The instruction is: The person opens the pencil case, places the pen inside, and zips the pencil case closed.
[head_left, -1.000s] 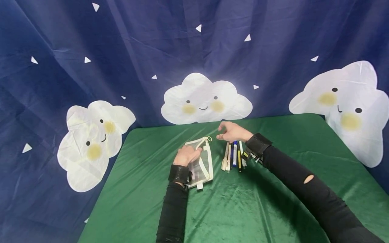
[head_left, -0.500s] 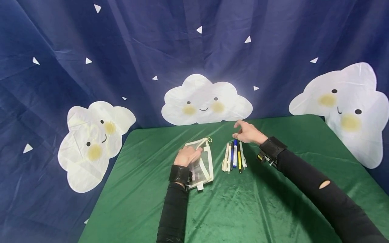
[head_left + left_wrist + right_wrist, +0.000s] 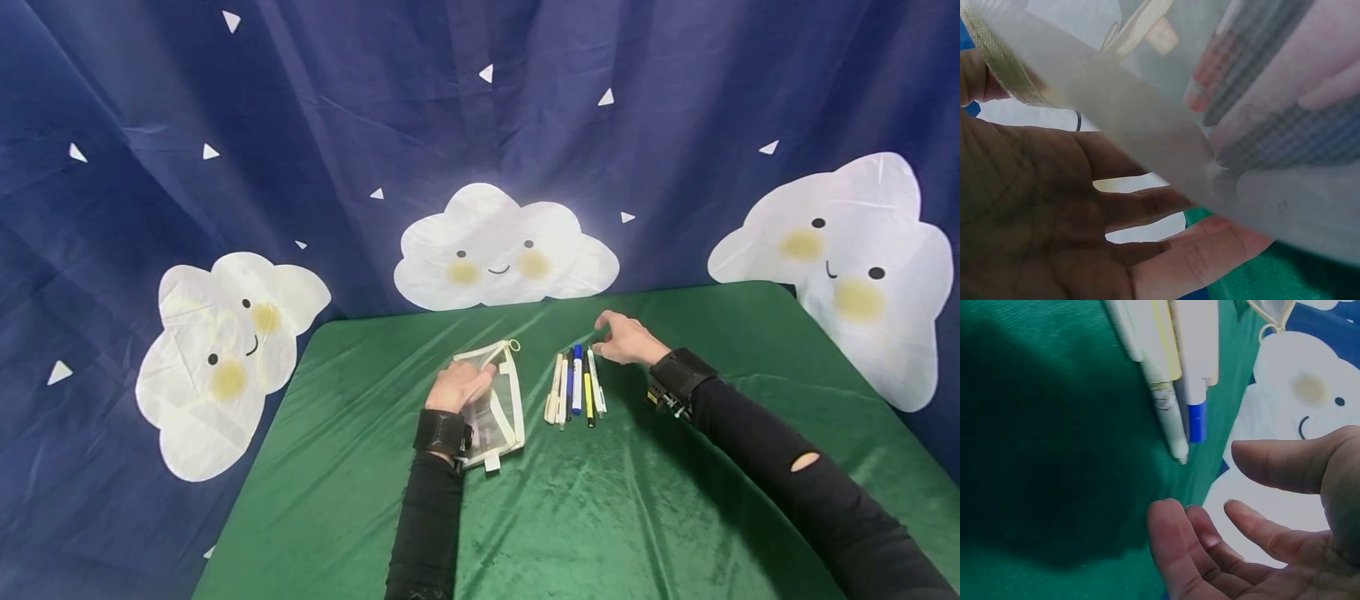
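My left hand [image 3: 456, 387] holds a translucent mesh zip pouch [image 3: 507, 410] by its side, the thumb at its cream edge. Through the mesh in the left wrist view, several blurred pens [image 3: 1254, 69] show inside, mostly dark and pinkish. Right of the pouch, several pens lie side by side: a blue marker [image 3: 577, 383], a yellow-and-black pen [image 3: 588, 392], a white pen [image 3: 596, 379] and beige ones. Just past their far end is my right hand [image 3: 628, 340], thumb and fingers apart with nothing between them. It is close to the white pen's tip [image 3: 1180, 450] without touching it.
Green cloth [image 3: 570, 517] covers the table. A dark blue curtain [image 3: 337, 100] with smiling clouds hangs behind the table's far edge. A zipper ring [image 3: 513, 345] sticks out from the pouch's far corner.
My right hand has moved right and slightly nearer, from above the gap between pouch and pens to the row's right far end. The left hand and pouch have stayed in place.
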`<state>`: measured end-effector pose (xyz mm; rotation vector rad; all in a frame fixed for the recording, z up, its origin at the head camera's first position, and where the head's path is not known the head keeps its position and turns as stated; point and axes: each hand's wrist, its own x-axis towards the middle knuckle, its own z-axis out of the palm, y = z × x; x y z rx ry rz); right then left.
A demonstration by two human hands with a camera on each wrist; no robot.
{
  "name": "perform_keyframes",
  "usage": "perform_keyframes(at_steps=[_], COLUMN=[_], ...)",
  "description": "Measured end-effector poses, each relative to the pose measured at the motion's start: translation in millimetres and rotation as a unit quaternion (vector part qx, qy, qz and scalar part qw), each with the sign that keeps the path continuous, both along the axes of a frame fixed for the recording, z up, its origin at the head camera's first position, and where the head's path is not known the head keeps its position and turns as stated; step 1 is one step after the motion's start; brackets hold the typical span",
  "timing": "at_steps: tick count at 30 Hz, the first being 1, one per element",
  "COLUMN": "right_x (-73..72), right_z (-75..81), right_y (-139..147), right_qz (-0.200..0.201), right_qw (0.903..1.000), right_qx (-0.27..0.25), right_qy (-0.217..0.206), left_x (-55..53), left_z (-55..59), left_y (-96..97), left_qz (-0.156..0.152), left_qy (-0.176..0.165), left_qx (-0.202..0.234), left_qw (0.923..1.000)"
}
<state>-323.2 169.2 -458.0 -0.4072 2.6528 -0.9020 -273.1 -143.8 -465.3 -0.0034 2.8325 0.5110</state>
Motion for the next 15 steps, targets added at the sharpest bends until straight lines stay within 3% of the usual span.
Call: perform_keyframes(at_steps=[5, 15], right_x=[-0.6, -3.7], right_z=[-7.2, -18.4], right_y=[-1.5, -6.7], right_qz=[-0.012, -0.020], right_qw=[0.9996, 0.9992], right_qx=[0.010, 0.026], right_qy=[-0.021, -0.025], left_x=[1.4, 2.9], left_z=[-0.5, 0.7], left_y=[-0.5, 3.7], left_qz=[-0.003, 0.007], left_qy=[0.010, 0.004], left_qx=[0.005, 0.000], left_qw=[0.9999, 1.0000])
